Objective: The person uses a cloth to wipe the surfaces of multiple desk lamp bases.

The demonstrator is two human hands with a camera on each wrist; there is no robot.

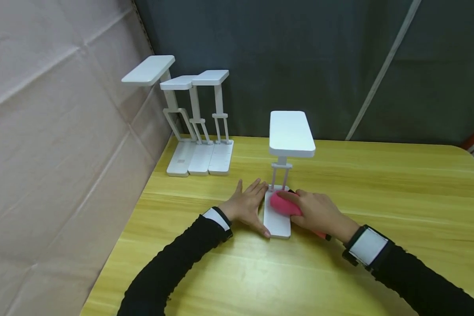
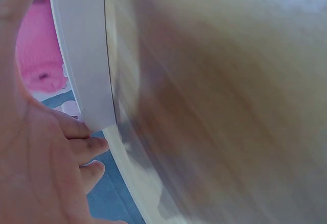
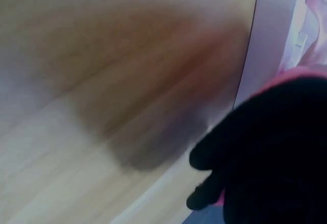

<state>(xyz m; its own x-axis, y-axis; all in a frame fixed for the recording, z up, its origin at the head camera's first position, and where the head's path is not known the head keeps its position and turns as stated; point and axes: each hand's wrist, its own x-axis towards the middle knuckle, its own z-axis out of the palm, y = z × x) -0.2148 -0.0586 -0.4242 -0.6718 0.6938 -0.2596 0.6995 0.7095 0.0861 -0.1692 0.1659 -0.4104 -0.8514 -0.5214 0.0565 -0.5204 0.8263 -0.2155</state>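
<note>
Head view: both hands at the base of one white stand

White stand point(image 1: 292, 133) upright on the tabletop point(image 1: 379, 184), well right of the far-left corner and a little in from the far edge. Its base point(image 1: 277, 226) lies flat, long side running toward the near edge; a slim forked post carries the flat top plate above.

Left hand point(image 1: 248, 207): fingers straight, thumb spread away, not wrapped round anything. Fingertips touch the base near its far-left corner, thumb tip at the near-left corner.

Right hand point(image 1: 320, 213): grips a pink tool point(image 1: 280, 207), its head resting on the base, a reddish handle end with a dark tip showing below the palm. Left wrist view shows the pink surface as fuzzy; right wrist view too dark for finger detail.

Three more white stands point(image 1: 200, 160) side by side by the far-left corner, bases touching or nearly so; leftmost has its plate highest. Black sleeves point(image 1: 170, 263), white-faced straps point(image 1: 369, 245) at both wrists. Dark curtain point(image 1: 300, 57) beyond the far edge, pale sheet point(image 1: 55, 153) along the left edge.
</note>
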